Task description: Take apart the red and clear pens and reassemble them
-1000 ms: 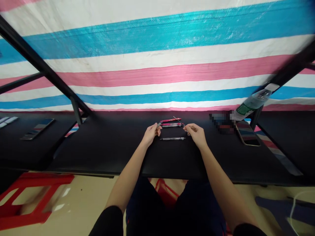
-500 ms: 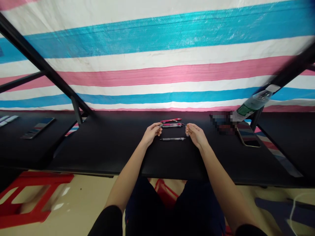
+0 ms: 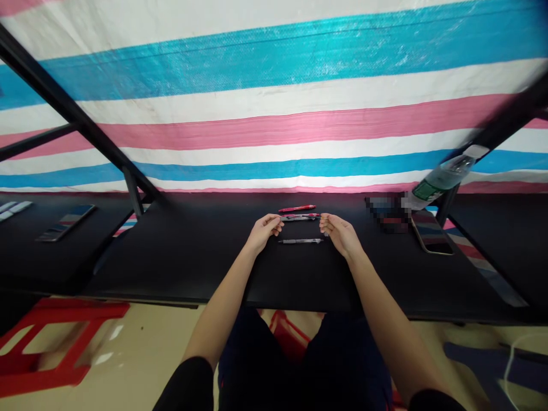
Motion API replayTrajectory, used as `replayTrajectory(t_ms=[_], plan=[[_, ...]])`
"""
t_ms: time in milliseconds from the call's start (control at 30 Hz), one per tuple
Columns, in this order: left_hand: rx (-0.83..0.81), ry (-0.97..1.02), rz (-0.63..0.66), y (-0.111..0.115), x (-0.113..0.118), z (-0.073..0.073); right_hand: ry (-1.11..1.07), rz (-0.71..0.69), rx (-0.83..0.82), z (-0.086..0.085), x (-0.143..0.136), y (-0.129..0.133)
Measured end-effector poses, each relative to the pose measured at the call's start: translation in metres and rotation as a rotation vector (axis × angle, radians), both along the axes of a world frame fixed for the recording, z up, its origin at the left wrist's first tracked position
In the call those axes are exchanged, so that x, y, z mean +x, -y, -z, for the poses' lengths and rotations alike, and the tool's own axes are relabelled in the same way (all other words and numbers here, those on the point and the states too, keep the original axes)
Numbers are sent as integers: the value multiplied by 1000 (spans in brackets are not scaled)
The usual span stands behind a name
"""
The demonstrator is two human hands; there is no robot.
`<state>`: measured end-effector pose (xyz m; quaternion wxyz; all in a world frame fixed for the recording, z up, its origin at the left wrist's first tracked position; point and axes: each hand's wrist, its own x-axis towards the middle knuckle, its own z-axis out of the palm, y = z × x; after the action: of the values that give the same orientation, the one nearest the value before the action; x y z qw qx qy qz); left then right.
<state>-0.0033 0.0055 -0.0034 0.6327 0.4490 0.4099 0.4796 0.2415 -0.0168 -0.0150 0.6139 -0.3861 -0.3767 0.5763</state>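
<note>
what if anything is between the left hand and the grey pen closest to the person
Nothing visible stands between the left hand and the grey pen; the red pen lies farther back, toward the striped sheet, off that path.

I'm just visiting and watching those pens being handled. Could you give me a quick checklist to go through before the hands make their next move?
1. Left hand pinching a slim pen part: ok.
2. Right hand fingertips pinched together at the other side: ok; exactly what they grip, cannot tell.
3. Pieces between the hands lined up and joined: cannot tell; they overlap the pens behind them in this view.
4. Red pen at the back lying apart from both hands: ok.
5. Clear pen with a grey grip lying on the black table, nearest the person: ok.
6. Smartphone well away from the hands: ok.
</note>
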Motion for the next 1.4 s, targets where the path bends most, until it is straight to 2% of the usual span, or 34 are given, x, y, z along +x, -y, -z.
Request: replayTrajectory(t_ms=[400, 600, 1000, 1267, 1400], plan=[[22, -23, -6, 3, 2, -3, 128, 14, 28, 0, 0, 1], [67, -75, 17, 3, 2, -2, 109, 36, 35, -1, -1, 2], [117, -126, 53, 2, -1, 2, 122, -60, 59, -9, -4, 7], [84, -114, 41, 4, 0, 0, 121, -104, 63, -9, -4, 8], [79, -144, 56, 3, 1, 1, 123, -174, 70, -11, -5, 10]])
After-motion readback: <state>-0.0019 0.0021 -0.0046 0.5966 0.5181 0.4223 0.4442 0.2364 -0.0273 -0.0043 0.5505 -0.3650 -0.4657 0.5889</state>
